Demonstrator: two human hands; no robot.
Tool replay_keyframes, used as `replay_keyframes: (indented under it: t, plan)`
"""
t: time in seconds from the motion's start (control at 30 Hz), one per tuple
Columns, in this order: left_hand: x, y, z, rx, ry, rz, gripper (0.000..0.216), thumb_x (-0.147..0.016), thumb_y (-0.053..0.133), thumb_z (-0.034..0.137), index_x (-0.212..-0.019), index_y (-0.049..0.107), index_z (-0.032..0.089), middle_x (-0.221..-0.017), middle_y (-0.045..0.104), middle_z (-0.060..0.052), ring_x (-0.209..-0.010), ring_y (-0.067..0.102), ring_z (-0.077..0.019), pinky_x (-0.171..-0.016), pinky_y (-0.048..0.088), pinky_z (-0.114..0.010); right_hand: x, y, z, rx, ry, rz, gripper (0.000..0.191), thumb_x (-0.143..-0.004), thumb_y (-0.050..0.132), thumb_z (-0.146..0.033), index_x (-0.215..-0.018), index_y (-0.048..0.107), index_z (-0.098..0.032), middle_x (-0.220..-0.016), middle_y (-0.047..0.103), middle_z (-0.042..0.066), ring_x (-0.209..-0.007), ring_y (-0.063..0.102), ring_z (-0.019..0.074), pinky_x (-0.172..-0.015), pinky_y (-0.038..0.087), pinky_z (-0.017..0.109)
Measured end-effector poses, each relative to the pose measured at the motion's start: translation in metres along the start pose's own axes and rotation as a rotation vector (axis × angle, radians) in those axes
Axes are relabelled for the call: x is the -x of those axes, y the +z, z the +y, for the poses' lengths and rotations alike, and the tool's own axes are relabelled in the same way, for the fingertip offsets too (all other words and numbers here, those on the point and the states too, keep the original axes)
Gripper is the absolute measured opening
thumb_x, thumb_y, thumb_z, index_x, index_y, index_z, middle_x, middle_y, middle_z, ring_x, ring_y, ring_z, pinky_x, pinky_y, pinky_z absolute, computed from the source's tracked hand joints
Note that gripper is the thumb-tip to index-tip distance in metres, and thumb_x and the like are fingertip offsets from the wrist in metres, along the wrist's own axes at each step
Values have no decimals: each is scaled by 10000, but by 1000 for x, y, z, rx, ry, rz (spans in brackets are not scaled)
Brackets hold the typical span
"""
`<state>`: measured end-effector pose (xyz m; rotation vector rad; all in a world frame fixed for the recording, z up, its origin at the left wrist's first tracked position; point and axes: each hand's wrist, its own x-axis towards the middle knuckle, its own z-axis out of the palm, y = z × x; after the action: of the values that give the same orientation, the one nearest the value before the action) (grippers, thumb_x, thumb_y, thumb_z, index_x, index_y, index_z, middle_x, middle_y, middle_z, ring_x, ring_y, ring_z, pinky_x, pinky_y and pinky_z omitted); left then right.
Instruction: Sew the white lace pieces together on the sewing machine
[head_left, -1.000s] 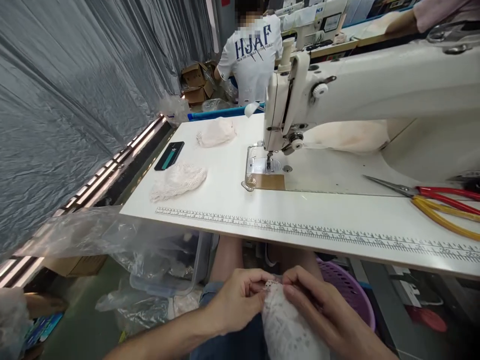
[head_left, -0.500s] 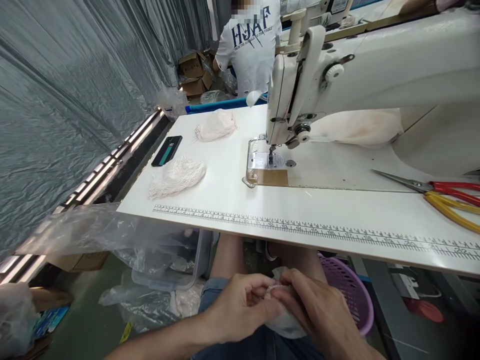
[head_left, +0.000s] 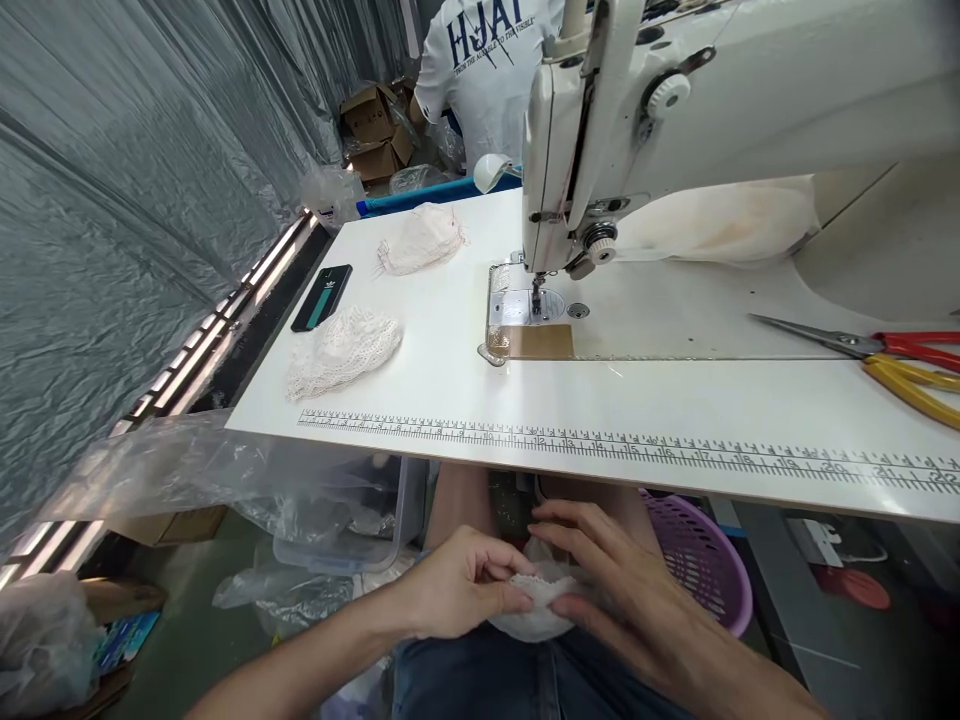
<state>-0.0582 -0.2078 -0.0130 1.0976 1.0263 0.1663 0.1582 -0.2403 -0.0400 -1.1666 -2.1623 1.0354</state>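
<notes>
Over my lap, below the table edge, I have a small piece of thin white fabric [head_left: 536, 622] with a lacy edge. My left hand [head_left: 472, 588] pinches its left side between thumb and fingers. At the other side, my right hand [head_left: 622, 590] has its thumb against the fabric and its fingers spread over the far part, which they partly hide. Two similar pieces lie on the white table: a lace-edged one [head_left: 349, 350] near the left edge and a pale pink one [head_left: 422, 240] farther back.
A white sewing machine [head_left: 720, 120] fills the table's right side. Red-and-yellow-handled scissors [head_left: 862, 345] lie at right. A black phone [head_left: 322, 298] is at left, a printed ruler [head_left: 600, 443] along the front. Below are a purple basket [head_left: 701, 560] and clear bin [head_left: 409, 510]. A person [head_left: 484, 90] sits beyond.
My right hand's fingers have spread and lifted from their tighter grip, showing more of the fabric. My left hand still pinches it. The view has shifted slightly.
</notes>
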Motion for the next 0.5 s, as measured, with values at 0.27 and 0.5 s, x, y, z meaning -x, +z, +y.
replay_keyframes:
  t: [0.27,0.5]
  plan:
    - [7,-11,9,-82,-22,-45,463,-703,685,492,-942,720,96,-703,643,-57,-568,445,-94,-546,346,-188,-10,-10,-7,-85,-94,-151,580,-858,591,-317,-1378,335,-285,-1301,532,86,-1240,447,262,-1016,380,456]
    - [13,-17,16,-323,-39,-44,336,-803,604,391,-946,725,111,-503,464,25,-472,264,-65,-449,211,-190,-8,-1,-1,-145,10,34,372,-871,350,-89,-1177,493,-243,-875,649,33,-850,591,178,-773,497,322]
